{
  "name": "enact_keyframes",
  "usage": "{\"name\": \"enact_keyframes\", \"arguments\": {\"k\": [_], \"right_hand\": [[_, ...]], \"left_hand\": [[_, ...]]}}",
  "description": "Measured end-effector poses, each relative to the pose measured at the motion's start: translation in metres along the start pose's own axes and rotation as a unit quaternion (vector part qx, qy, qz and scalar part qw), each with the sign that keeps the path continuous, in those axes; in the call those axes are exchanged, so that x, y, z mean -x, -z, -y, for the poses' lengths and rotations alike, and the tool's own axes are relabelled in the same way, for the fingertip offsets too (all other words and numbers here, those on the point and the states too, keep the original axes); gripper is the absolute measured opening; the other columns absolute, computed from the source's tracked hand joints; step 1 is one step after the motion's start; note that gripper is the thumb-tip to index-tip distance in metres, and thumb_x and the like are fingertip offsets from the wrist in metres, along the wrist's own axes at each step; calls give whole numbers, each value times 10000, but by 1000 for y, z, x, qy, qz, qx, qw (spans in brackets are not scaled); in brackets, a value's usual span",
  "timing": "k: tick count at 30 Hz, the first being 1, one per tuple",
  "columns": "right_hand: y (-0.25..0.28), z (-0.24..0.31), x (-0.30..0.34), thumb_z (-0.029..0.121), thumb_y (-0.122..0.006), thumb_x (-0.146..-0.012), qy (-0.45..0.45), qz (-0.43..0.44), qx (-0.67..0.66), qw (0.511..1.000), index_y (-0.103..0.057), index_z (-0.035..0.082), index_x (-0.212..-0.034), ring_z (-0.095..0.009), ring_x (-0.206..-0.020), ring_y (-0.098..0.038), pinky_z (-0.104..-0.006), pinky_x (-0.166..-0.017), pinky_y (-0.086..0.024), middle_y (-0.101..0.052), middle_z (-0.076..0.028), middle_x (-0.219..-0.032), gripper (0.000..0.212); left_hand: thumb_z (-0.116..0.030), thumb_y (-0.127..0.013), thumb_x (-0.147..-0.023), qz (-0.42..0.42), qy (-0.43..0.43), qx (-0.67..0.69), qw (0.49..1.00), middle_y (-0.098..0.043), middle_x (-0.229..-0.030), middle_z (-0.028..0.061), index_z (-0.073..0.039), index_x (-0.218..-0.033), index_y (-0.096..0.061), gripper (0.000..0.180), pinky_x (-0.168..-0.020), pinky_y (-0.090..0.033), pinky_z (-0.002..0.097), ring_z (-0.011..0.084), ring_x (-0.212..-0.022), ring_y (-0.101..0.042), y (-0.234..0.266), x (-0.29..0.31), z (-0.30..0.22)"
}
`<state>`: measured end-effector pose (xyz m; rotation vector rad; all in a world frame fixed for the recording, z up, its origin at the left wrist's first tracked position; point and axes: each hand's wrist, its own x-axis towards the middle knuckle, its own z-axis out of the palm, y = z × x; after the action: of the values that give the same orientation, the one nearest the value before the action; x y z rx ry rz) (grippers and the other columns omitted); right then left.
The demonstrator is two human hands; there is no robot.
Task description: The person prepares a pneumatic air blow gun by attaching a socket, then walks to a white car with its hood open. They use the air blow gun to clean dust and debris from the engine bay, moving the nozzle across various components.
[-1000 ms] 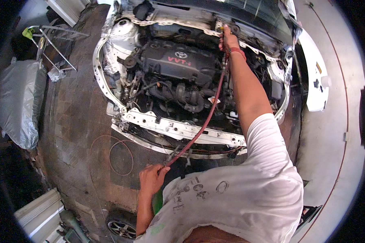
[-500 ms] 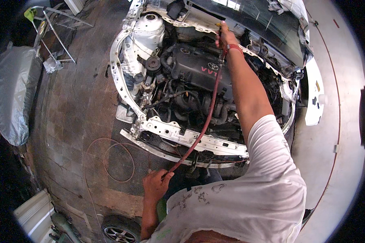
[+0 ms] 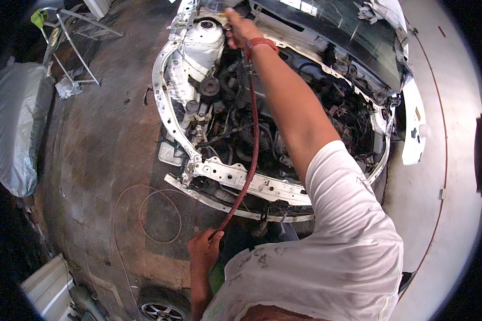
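Observation:
My right hand (image 3: 240, 31) is stretched far over the engine bay, closed on an air blow gun (image 3: 224, 15) with a yellow part; most of the gun is hidden by the fingers. A red air hose (image 3: 255, 128) runs from it back toward me across the bay. Low in the view, my left hand (image 3: 204, 247) is wrapped round this hose just beyond the front of the car. The white strut tower (image 3: 203, 40) stands close to the left of my right hand. Beneath my right arm lies the dark engine (image 3: 246, 142), partly covered by the arm.
A white front crossmember (image 3: 230, 174) and a loose bumper bar (image 3: 185, 199) edge the car. Coiled hose (image 3: 142, 214) lies on the floor at left. A wheel (image 3: 163, 307), a stepladder (image 3: 75, 48) and a plastic-wrapped panel (image 3: 19, 128) stand around. The windshield (image 3: 348, 32) is beyond.
My right hand has swept left with the blow gun, from the windshield base toward the strut tower. The hose has swung left with it. My left hand stays almost where it was.

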<state>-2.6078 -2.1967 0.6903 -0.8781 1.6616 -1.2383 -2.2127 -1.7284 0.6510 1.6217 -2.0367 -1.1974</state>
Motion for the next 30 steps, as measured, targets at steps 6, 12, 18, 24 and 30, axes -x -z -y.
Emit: {"name": "enact_keyframes", "arguments": {"k": [6,12,18,24,30], "right_hand": [[27,-7,2,727,-571,-936,43,-151,34,987,-662,-50,-934,-242,-501,-651,-395,-448,-503,-617,-90,-688,782],[182,-50,25,759,-587,-899,11,-371,28,928,-662,-75,-1016,-319,-589,-692,-399,-459,-514,-665,-147,-845,845],[309,-106,106,748,-560,-914,-47,-518,55,852,-676,-46,-954,-293,-489,-640,-387,-408,-465,-654,-147,-715,804],[267,-134,141,789,-525,-908,-62,-417,-5,907,-672,-49,-975,-280,-495,-653,-399,-423,-468,-620,-109,-689,854],[157,-139,150,760,-557,-920,-82,-106,92,987,-698,-28,-1027,-199,-511,-614,-351,-462,-506,-623,-93,-733,808]], "left_hand": [[-365,-712,-958,-2,-10,9,1000,-676,-739,134,-50,-874,-711,326,-627,-501,450,349,-684,-658,2,0,-7],[-382,-699,-973,31,6,33,999,-663,-725,138,-45,-878,-708,350,-610,-485,456,355,-668,-644,-2,-9,-16],[-394,-693,-973,65,-10,28,997,-647,-716,150,-54,-857,-706,360,-631,-476,473,380,-661,-627,-17,-18,-14],[-399,-699,-961,28,35,-14,999,-626,-706,161,-35,-843,-694,383,-631,-462,482,386,-680,-632,-5,-4,21],[-339,-737,-933,-21,-9,-76,997,-627,-695,155,-51,-828,-695,310,-627,-459,480,370,-680,-638,19,16,22]]}}
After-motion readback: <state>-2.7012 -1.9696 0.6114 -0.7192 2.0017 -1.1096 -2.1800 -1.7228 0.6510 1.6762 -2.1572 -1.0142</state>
